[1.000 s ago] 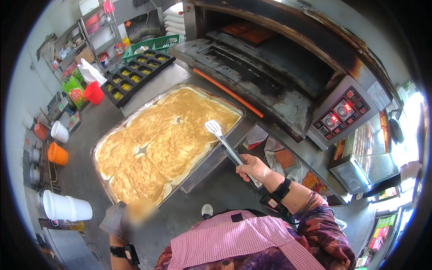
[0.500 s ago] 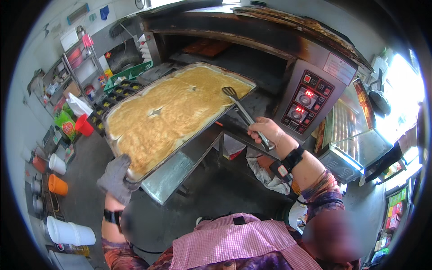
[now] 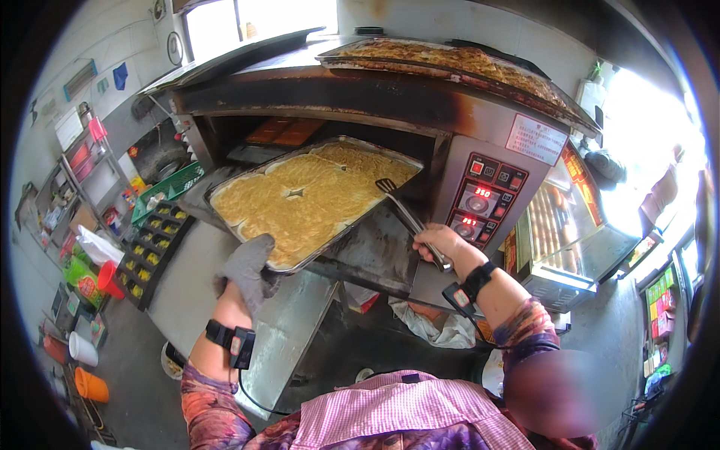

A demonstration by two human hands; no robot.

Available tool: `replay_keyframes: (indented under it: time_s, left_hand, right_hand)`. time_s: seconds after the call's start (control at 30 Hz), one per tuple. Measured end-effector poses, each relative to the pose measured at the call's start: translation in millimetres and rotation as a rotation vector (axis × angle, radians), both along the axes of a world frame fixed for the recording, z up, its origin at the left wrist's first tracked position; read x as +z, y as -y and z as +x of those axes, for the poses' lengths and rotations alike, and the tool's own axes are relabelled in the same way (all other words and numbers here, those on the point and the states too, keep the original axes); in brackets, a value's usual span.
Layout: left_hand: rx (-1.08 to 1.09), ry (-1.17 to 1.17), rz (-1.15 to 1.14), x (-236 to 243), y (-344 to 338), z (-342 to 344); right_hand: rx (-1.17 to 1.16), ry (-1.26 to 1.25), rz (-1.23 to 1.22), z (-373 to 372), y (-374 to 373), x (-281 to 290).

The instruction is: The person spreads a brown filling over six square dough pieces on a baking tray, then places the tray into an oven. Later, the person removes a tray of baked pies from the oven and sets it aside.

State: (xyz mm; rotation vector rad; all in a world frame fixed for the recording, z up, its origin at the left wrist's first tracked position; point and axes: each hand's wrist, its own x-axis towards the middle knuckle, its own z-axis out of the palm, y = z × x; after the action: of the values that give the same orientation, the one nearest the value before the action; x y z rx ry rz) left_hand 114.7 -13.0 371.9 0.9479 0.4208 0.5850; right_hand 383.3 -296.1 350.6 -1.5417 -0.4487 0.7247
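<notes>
A large baking tray (image 3: 330,252) holds a flat golden-brown baked sheet (image 3: 315,187) with small holes in it. The tray's far part is in the mouth of the oven (image 3: 300,105); its near part sticks out. My left hand (image 3: 249,271), in a grey cloth glove, is closed on the tray's near left corner. In my bare right hand (image 3: 441,246) are metal tongs (image 3: 406,215) with a slotted head. That head overlaps the tray's right edge; whether it clamps the rim I cannot tell.
The oven's control panel (image 3: 481,199) is at the right. Another loaded tray (image 3: 450,60) lies on the oven top. At the left stand a dark mould pan (image 3: 154,247) with yellow filling and a green crate (image 3: 169,193). A metal table (image 3: 289,322) is below the tray.
Both hands have moved the tray forward, toward and partly into the oven opening. My view has shifted, with more of the oven top showing. Both grips stay the same.
</notes>
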Motion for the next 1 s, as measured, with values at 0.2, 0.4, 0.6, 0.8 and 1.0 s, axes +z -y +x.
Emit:
replay_keyframes:
  time_s: [0.2, 0.4, 0.6, 0.8, 1.0]
  left_hand:
    - [-0.203, -0.399, 0.12, 16.9, -22.3, 136.1]
    - [-0.289, -0.265, 0.198, 24.9, 9.3, 232.9]
    - [-0.479, -0.404, 0.812, 11.1, 16.5, 374.6]
    - [-0.597, -0.734, 1.609, 50.4, 55.7, 393.0]
    - [-0.562, -0.822, 1.72, 78.6, 52.1, 266.8]
  right_hand:
    - [-0.011, 0.124, -0.113, -15.3, 46.1, -0.7]
    - [-0.13, 0.008, -0.153, -52.8, 121.6, -3.7]
    - [-0.22, 0.019, -0.131, -91.8, 190.3, 3.4]
    - [-0.361, -0.002, -0.086, -119.1, 245.0, 19.7]
    - [-0.308, -0.037, -0.083, -115.2, 287.9, -0.9]
